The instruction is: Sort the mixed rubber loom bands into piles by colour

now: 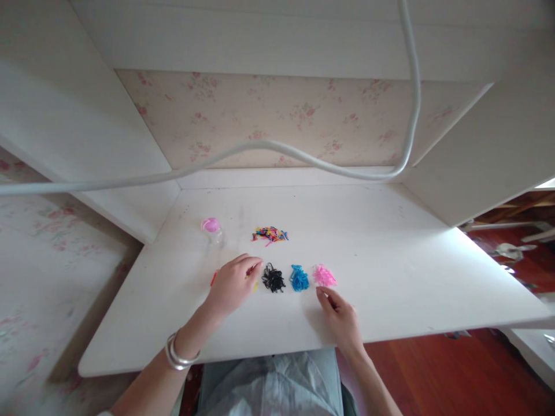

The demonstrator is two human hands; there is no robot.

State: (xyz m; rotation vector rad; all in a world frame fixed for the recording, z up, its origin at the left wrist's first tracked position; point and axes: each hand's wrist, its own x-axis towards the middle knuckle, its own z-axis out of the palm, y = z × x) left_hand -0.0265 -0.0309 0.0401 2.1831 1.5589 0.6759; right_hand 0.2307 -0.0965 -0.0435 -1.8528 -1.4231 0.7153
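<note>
My left hand (235,281) is over the yellow pile (255,286) of what look like small rubber bands, its fingers curled into a pinch. Whatever it may hold is too small to tell. It partly covers the yellow pile and a red pile (214,278). To its right lie a black pile (273,278), a blue pile (299,278) and a pink pile (324,275). Just below the pink one, my right hand (340,316) is closed, thumb and finger together, with nothing I can make out between them. A mixed-colour pile (270,234) lies farther back.
A small clear container with a pink top (211,225) stands at the back left of the white table (390,266). A thick white cable (269,145) crosses the view above. White side panels and a flowered wall bound the table.
</note>
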